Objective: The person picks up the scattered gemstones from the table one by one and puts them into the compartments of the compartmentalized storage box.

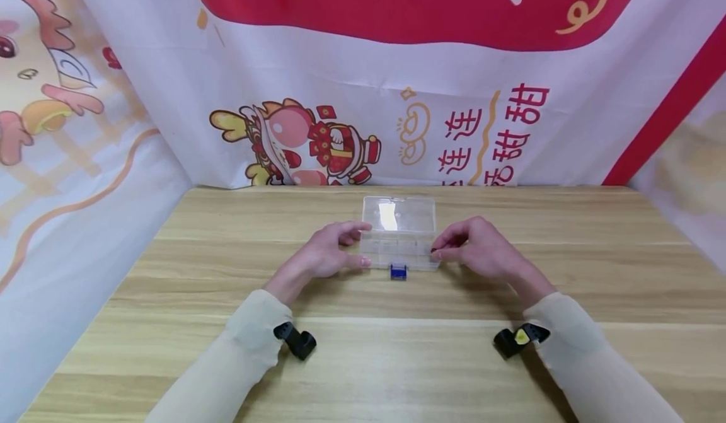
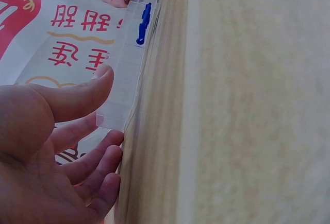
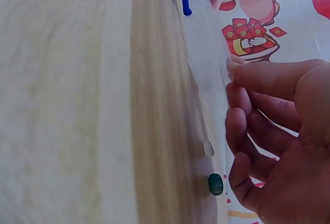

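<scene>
A: Two hands sit on the box [image 1: 399, 241], one at each end. The left hand [image 1: 331, 254] has its thumb [image 2: 85, 96] on the near left corner and its fingers curled against the end wall. The right hand [image 1: 479, 249] pinches the right end with its fingers [image 3: 268, 80] together. The lid [image 1: 399, 214] lies open, flat on the table [image 1: 227, 347].

B: Fault risks?

A: The box is light and clear. Uneven pressure from either hand likely tips or slides it. A green bead [image 3: 215, 184] lies by the right fingers; a nudge probably rolls it away.

B: The blue latch [image 1: 399, 272]?

A: It faces the person at the front wall, midway between the hands. A twisted base may strain it.
</scene>
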Demonstrator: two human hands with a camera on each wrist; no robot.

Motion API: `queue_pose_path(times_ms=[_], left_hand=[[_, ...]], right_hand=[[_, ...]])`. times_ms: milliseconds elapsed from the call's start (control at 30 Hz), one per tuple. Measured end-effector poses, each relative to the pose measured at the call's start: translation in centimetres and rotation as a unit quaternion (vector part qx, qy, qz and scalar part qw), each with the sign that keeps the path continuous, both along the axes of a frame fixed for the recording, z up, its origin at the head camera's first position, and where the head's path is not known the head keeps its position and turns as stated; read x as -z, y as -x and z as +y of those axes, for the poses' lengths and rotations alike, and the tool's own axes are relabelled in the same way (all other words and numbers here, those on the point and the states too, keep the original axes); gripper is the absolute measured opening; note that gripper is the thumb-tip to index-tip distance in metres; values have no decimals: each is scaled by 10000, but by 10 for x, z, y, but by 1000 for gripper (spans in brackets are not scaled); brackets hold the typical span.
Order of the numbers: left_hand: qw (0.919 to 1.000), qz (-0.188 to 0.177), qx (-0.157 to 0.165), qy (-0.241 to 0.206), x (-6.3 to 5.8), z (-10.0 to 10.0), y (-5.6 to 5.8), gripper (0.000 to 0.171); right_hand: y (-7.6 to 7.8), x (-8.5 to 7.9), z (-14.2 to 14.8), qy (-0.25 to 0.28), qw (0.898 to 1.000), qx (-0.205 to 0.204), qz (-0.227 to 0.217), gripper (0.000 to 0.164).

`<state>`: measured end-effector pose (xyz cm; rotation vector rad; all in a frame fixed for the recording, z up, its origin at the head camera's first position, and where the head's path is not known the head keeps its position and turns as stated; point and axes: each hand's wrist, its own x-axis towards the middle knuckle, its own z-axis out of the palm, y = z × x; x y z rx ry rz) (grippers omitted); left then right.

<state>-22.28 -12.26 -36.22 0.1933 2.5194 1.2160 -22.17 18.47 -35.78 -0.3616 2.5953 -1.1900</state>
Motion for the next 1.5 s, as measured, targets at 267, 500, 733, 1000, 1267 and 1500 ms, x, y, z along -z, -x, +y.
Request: queue_pose_path(times_ms=[267,500,733,1000,1267,1500], left_hand=[[10000,2,29,16,-3,-1,1,65],[10000,-15,7,11,0,1,1,65],[10000,-29,27,-24,2,2,0,65],[10000,0,29,1,0,0,0,66],[10000,-3,42,16,0,-3,0,66],[10000,-9,70,-7,0,-1,1,67]], right_hand=[[4,0,1,-35,10000,-25,38,6],[2,1,3,-5,10000,-44,12,7],[1,1,4,-70,9999,-55,75,6],[2,3,3,-10,9999,-97,99,5],[3,4,0,25,9999,-99,103,5],[2,4,1,-12,9999,-70,125,5]])
